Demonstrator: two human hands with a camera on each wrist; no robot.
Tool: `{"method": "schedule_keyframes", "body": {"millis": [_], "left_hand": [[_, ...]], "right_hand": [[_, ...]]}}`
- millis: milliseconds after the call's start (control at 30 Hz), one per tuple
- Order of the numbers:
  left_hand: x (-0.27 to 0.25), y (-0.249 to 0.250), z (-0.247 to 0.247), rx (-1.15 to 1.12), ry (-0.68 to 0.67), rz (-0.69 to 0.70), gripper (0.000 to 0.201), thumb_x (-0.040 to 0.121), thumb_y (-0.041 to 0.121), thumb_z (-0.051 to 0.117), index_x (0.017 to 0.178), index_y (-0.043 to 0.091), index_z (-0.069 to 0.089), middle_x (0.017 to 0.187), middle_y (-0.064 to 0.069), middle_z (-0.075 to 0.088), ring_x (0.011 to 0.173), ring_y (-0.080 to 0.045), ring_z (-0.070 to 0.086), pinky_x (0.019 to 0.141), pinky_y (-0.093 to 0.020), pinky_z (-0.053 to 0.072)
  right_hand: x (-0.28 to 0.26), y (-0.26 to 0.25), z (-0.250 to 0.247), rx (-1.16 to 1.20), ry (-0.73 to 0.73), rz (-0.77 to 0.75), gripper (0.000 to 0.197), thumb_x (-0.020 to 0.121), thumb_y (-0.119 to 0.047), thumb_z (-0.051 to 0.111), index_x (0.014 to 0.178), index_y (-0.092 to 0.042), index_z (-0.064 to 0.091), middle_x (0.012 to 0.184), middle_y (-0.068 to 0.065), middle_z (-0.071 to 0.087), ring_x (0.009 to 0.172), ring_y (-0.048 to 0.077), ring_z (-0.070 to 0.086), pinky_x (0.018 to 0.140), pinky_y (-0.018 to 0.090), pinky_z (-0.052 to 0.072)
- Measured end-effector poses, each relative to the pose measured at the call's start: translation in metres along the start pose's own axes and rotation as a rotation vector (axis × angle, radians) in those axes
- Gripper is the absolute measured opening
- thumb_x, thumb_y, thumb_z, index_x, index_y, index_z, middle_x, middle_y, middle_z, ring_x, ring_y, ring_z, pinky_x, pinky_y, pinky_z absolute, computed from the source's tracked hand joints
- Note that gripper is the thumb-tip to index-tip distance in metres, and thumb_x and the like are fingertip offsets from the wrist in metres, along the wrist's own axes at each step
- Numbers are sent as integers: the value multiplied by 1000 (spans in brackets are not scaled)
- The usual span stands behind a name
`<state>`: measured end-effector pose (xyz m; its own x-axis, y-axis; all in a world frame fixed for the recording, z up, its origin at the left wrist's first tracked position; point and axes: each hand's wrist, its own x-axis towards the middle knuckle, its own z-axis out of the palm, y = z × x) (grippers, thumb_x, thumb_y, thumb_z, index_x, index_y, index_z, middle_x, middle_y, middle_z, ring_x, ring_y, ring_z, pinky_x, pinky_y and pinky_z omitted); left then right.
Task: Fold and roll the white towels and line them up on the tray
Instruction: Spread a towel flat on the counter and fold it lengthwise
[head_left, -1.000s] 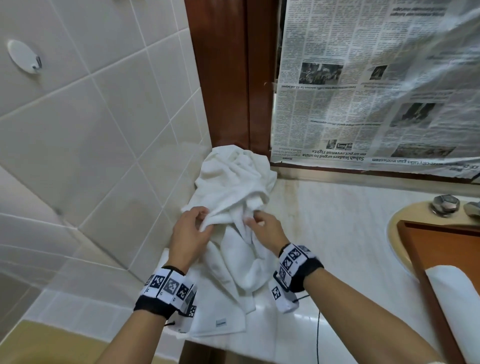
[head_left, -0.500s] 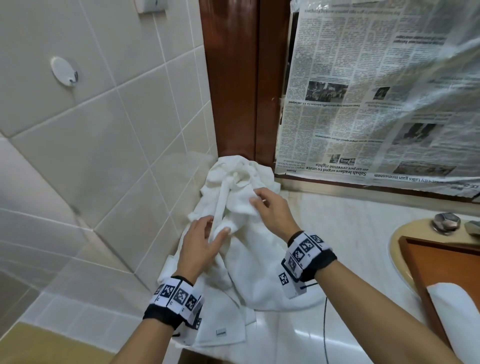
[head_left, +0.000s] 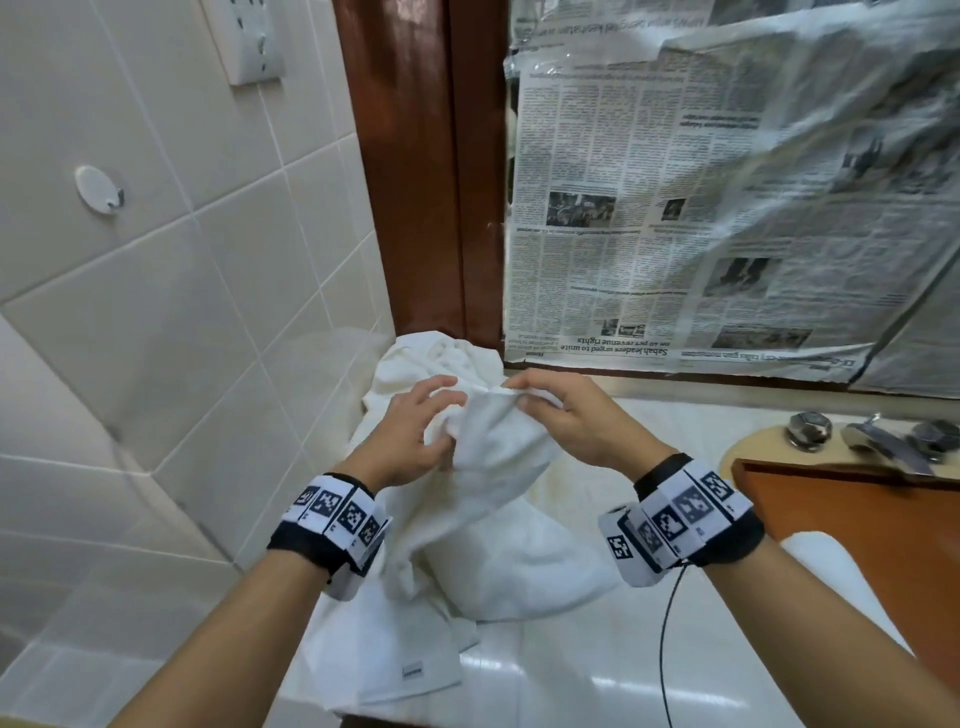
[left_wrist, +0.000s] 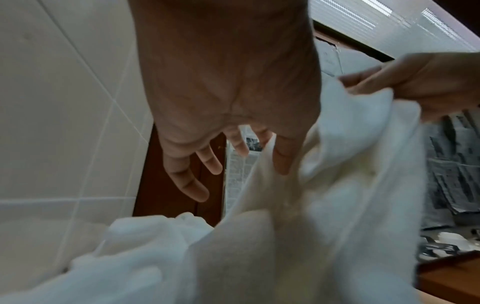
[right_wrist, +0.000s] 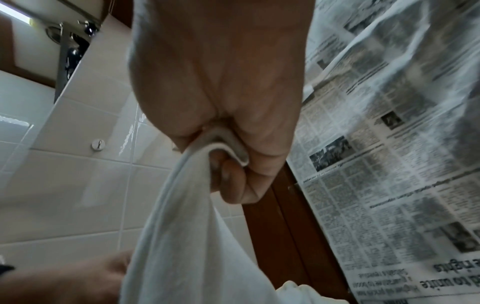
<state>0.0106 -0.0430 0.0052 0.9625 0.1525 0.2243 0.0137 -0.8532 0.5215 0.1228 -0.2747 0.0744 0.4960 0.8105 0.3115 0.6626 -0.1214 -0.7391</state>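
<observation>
Both hands have come up higher than before, and the white towel (head_left: 493, 467) has been lifted off the pile. The right hand (head_left: 576, 421) pinches a top edge of the towel between thumb and curled fingers (the right wrist view shows the hem tucked in that grip). The left hand (head_left: 415, 441) sits just beside it with fingers spread and loose; its thumb seems to press the cloth, but the blur makes that hard to tell. Below both hands the towel hangs down onto more white towels (head_left: 395, 649) on the counter (head_left: 597, 691). Far off past the right hand sits the brown tray (head_left: 857, 499).
</observation>
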Motion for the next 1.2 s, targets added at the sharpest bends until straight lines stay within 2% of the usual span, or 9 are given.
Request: {"method": "schedule_keyframes", "body": {"millis": [100,200,367,500,600,767,967,1067,1200], "left_hand": [[3,8,11,-33,12,20,11,93,38,59,104,38,59,122,12,63,112,-15,58,100,-47,45],[-4,23,21,-207,62,-75,5,102,24,54,105,27,56,101,12,66,96,-12,62,86,-38,52],[-13,64,22,-352,153,-60,6,102,23,52,99,28,52,74,8,60,64,-6,52,62,-25,40],[-16,111,26,-410,202,-19,12,96,26,63,101,27,53,97,13,62,84,-5,61,72,-25,50],[-27,151,44,-307,253,147,19,88,27,70,102,27,57,103,10,58,89,-12,59,72,-24,48],[-44,207,88,-512,25,100,37,83,50,75,110,29,62,112,13,63,102,-11,62,82,-37,55],[-51,242,115,-829,101,13,23,92,45,63,95,22,61,90,-10,66,87,-17,62,82,-55,52],[-56,251,110,-778,178,10,19,97,44,56,100,25,57,79,-5,60,73,-17,54,67,-41,45],[-65,259,108,-489,110,120,15,97,36,49,104,24,56,72,-5,58,64,-16,50,62,-34,41]], "right_hand": [[-21,0,-22,-3,-47,68,18,99,-13,56,110,-20,69,108,-12,68,103,2,61,90,17,44],[-47,8,-42,28,-50,202,18,97,-20,61,111,-26,68,110,-10,68,102,8,63,89,28,48],[-90,15,-66,-82,-49,256,9,94,-29,67,102,-25,68,98,-9,69,91,7,63,81,28,47],[-112,5,-87,-75,46,202,17,98,-30,62,88,-17,67,83,0,67,77,13,61,69,31,43],[-127,-9,-103,-53,103,149,19,100,-28,59,82,-23,65,73,-13,62,70,1,55,65,20,39],[-151,-27,-127,13,95,104,14,100,-26,59,96,-20,70,87,-11,68,84,3,60,75,20,42],[-194,-25,-153,205,103,141,22,100,-32,57,97,-12,64,84,26,56,75,21,50,71,37,36],[-215,-8,-156,153,-51,213,20,98,-36,60,98,-17,67,83,12,56,75,23,46,73,37,33],[-232,1,-132,90,-134,284,32,86,-42,75,114,-32,66,115,-7,64,95,13,65,78,20,47]]}}
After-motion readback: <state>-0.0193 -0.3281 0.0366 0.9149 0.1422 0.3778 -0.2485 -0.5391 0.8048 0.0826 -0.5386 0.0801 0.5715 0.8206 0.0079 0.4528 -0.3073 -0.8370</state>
